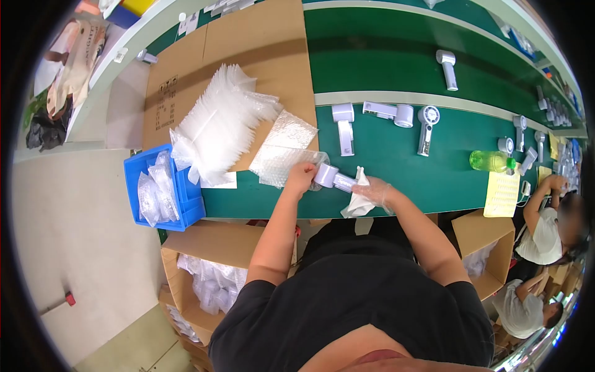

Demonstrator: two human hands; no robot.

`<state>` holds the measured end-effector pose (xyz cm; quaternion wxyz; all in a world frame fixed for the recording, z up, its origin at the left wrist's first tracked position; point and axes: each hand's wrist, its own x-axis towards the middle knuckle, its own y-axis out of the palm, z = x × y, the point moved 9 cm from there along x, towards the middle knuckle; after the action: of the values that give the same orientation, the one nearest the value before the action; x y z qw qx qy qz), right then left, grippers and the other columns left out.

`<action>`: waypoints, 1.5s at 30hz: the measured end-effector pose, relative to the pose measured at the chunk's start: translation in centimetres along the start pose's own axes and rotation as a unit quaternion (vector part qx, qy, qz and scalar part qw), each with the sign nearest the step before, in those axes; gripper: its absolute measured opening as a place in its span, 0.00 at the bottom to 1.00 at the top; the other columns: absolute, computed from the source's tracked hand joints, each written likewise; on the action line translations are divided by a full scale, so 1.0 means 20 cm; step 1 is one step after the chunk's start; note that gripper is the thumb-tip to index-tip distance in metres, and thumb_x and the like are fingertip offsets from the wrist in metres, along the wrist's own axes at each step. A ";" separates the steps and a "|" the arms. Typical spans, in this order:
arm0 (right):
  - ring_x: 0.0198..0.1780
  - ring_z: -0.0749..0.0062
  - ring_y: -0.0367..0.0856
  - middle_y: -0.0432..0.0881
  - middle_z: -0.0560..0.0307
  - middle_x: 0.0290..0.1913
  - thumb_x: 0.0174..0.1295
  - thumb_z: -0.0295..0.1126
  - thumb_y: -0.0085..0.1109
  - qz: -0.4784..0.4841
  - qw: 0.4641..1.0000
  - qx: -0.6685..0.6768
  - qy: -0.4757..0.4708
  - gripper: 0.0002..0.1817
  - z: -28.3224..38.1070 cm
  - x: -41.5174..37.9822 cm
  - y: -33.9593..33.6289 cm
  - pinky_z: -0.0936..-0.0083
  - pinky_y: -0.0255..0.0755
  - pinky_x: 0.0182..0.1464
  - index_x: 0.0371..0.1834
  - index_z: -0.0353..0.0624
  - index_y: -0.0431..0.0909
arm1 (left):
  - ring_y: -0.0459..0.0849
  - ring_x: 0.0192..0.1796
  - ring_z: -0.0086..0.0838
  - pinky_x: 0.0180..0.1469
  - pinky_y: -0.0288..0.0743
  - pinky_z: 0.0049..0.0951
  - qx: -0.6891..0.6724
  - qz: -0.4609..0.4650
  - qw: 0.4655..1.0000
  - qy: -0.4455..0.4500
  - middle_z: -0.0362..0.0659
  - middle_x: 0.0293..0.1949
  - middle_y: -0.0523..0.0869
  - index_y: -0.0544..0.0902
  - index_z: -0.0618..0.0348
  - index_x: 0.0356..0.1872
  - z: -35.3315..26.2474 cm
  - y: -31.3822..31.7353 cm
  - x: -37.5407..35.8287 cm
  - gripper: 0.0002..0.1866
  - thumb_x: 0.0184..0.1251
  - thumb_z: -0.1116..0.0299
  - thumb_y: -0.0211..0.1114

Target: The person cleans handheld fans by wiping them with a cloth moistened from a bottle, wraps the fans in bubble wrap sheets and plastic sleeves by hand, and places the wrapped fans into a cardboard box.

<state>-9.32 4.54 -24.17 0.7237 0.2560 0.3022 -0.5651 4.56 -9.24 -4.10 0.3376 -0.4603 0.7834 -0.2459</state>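
Closest to the camera is the person's black shirt (pixel 353 304), with both bare arms reaching out to the green table (pixel 434 180). The left hand (pixel 300 177) is curled around the open edge of a bubble bag (pixel 282 162) and grips it. The right hand (pixel 377 191) wears a thin clear glove and is closed on the handle of a small white hand fan (pixel 331 177); it also holds a white cloth (pixel 358 199) that hangs down below it. The fan lies on its side between the two hands, at the near edge of the table, and its round head sits right at the mouth of the bag. Under the table on the left stands an open brown box (pixel 207 245) full of clear bags. A blue bin (pixel 137 195) with more small bags sits at the left end of the table. Just past it lies a big pile of white bubble bags (pixel 217 124) on flat brown cardboard (pixel 273 43). That cardboard has some black print on it, but it is too small to read. Farther out on the green table lie more white fans (pixel 344 127), well apart from each other. To the right are a green bottle (pixel 489 161) and a yellow sheet (pixel 502 193). At the far right edge, other people (pixel 548 229) work at the same table.
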 end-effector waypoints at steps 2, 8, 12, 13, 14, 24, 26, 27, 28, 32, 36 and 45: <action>0.34 0.72 0.74 0.76 0.54 0.35 0.53 0.45 0.55 -0.007 1.000 -0.009 0.005 0.25 0.02 0.02 -0.01 0.76 0.68 0.39 0.45 0.35 0.69 | 0.75 0.25 0.41 0.29 0.68 0.37 0.031 0.000 1.000 0.003 0.51 0.21 0.77 0.76 0.63 0.22 0.00 0.01 0.00 0.05 0.52 0.74 0.53; 0.30 0.72 0.75 0.77 0.54 0.33 0.53 0.42 0.56 -0.016 0.997 0.066 0.034 0.20 0.23 -0.08 0.09 0.74 0.70 0.32 0.40 0.35 0.72 | 0.75 0.28 0.49 0.31 0.68 0.43 0.063 -0.053 0.994 0.071 0.55 0.23 0.77 0.76 0.63 0.21 -0.11 -0.01 -0.04 0.07 0.52 0.73 0.51; 0.34 0.53 0.76 0.77 0.42 0.32 0.49 0.46 0.56 -0.141 0.966 -0.194 -0.092 0.22 0.69 -0.39 0.09 0.64 0.68 0.37 0.38 0.37 0.73 | 0.75 0.29 0.50 0.32 0.67 0.44 0.072 -0.075 0.987 0.123 0.54 0.24 0.77 0.75 0.62 0.24 -0.22 0.06 -0.15 0.06 0.53 0.73 0.50; 0.34 0.52 0.76 0.77 0.42 0.32 0.49 0.45 0.55 -0.163 0.949 -0.249 -0.100 0.22 0.71 -0.42 0.10 0.64 0.68 0.38 0.37 0.37 0.73 | 0.75 0.29 0.50 0.32 0.67 0.44 0.057 -0.091 0.989 0.098 0.54 0.25 0.77 0.74 0.62 0.26 -0.22 0.04 -0.14 0.05 0.54 0.73 0.50; 0.35 0.51 0.76 0.77 0.42 0.32 0.49 0.45 0.55 -0.187 0.930 -0.300 -0.106 0.21 0.74 -0.45 0.10 0.65 0.68 0.38 0.37 0.37 0.73 | 0.75 0.31 0.48 0.32 0.68 0.43 0.052 -0.103 0.989 0.092 0.53 0.27 0.77 0.74 0.61 0.28 -0.24 0.03 -0.14 0.05 0.53 0.74 0.50; 0.31 0.60 0.75 0.75 0.48 0.31 0.55 0.48 0.49 -0.201 0.966 0.045 -0.158 0.21 0.54 -0.71 -0.11 0.66 0.68 0.36 0.38 0.37 0.70 | 0.76 0.33 0.44 0.33 0.69 0.39 0.045 -0.059 0.947 0.312 0.49 0.29 0.77 0.75 0.60 0.31 -0.66 0.12 -0.22 0.08 0.49 0.78 0.51; 0.37 0.50 0.75 0.76 0.40 0.34 0.51 0.45 0.52 -0.208 0.960 -0.128 -0.138 0.23 0.57 -0.79 -0.14 0.67 0.67 0.41 0.41 0.36 0.69 | 0.76 0.33 0.43 0.32 0.69 0.38 0.008 -0.049 0.939 0.340 0.48 0.29 0.77 0.75 0.58 0.30 -0.79 0.14 -0.21 0.07 0.47 0.78 0.53; 0.38 0.52 0.75 0.76 0.40 0.35 0.52 0.45 0.51 -0.216 0.963 -0.093 -0.131 0.23 0.58 -0.86 -0.18 0.67 0.67 0.41 0.42 0.36 0.69 | 0.76 0.33 0.43 0.33 0.69 0.38 0.045 -0.011 0.929 0.367 0.48 0.29 0.77 0.75 0.58 0.29 -0.88 0.20 -0.23 0.07 0.46 0.77 0.53; 0.38 0.54 0.75 0.76 0.41 0.35 0.52 0.45 0.51 -0.224 0.965 -0.058 -0.124 0.23 0.59 -0.92 -0.20 0.67 0.67 0.42 0.43 0.36 0.69 | 0.76 0.34 0.42 0.33 0.70 0.37 0.082 0.027 0.915 0.393 0.47 0.29 0.77 0.75 0.57 0.29 -0.96 0.28 -0.27 0.07 0.45 0.76 0.54; 0.40 0.67 0.74 0.76 0.52 0.38 0.56 0.46 0.48 -0.216 0.856 0.454 -0.120 0.22 -0.03 -0.75 -0.26 0.71 0.67 0.43 0.44 0.37 0.70 | 0.75 0.33 0.39 0.33 0.69 0.36 0.098 0.132 0.867 0.470 0.44 0.26 0.73 0.74 0.56 0.27 -1.09 0.62 -0.33 0.06 0.45 0.72 0.54; 0.45 0.67 0.72 0.74 0.53 0.43 0.58 0.42 0.45 -0.310 0.818 0.447 -0.187 0.22 -0.34 -0.77 -0.50 0.71 0.66 0.48 0.50 0.37 0.66 | 0.74 0.33 0.39 0.32 0.68 0.36 0.089 0.169 0.855 0.482 0.44 0.25 0.72 0.73 0.56 0.26 -1.25 0.82 -0.30 0.04 0.46 0.72 0.53; 0.47 0.63 0.70 0.73 0.53 0.43 0.56 0.33 0.46 -0.608 0.781 -0.032 -0.139 0.19 -0.69 -0.69 -1.22 0.69 0.64 0.50 0.50 0.40 0.64 | 0.73 0.35 0.39 0.34 0.68 0.36 0.078 0.204 0.815 0.537 0.45 0.28 0.73 0.74 0.57 0.27 -1.15 1.56 -0.20 0.05 0.47 0.72 0.52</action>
<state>-37.55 17.81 -24.35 0.2713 -0.0854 0.3089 -0.9076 -28.79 10.31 -9.60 -0.0592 -0.0572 0.8941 -0.4402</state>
